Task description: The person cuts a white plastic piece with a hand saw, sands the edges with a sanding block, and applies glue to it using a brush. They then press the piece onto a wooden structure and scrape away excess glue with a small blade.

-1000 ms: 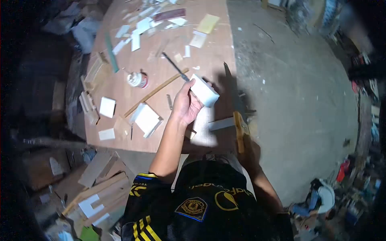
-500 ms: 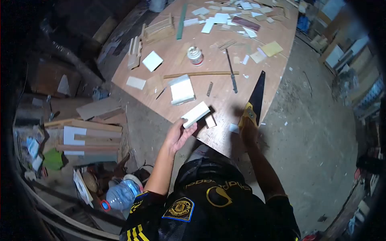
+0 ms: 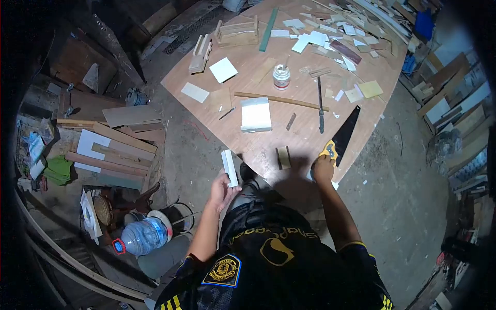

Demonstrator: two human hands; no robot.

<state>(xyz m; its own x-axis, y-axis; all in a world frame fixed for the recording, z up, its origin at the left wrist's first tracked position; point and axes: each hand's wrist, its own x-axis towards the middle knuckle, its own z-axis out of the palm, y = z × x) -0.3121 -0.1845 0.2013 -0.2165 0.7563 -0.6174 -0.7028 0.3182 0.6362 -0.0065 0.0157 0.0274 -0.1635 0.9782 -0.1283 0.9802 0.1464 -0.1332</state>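
Observation:
My left hand [image 3: 221, 191] is closed around the lower end of a narrow white strip-like piece [image 3: 229, 168], held on edge just off the table's near left edge. My right hand [image 3: 324, 168] grips the yellow handle of a hand saw [image 3: 347, 129]. Its dark blade points away over the right side of the table. Between the hands, a small wooden block [image 3: 283, 158] with dark edges rests on the tabletop. Beyond it lies a white block [image 3: 256, 114], with a small metal strip [image 3: 291, 121] to its right.
The wooden table [image 3: 206, 116] carries an open jar [image 3: 281, 76], a long wooden stick [image 3: 279, 101], a dark knife-like tool [image 3: 321, 111] and scattered offcuts [image 3: 318, 39] at the back. On the floor at left are stacked boards [image 3: 113, 147] and a large plastic bottle [image 3: 142, 236].
My left hand has drawn the white piece back off the table edge and turned it nearly upright in view. The right hand stays on the saw. The camera view has shifted.

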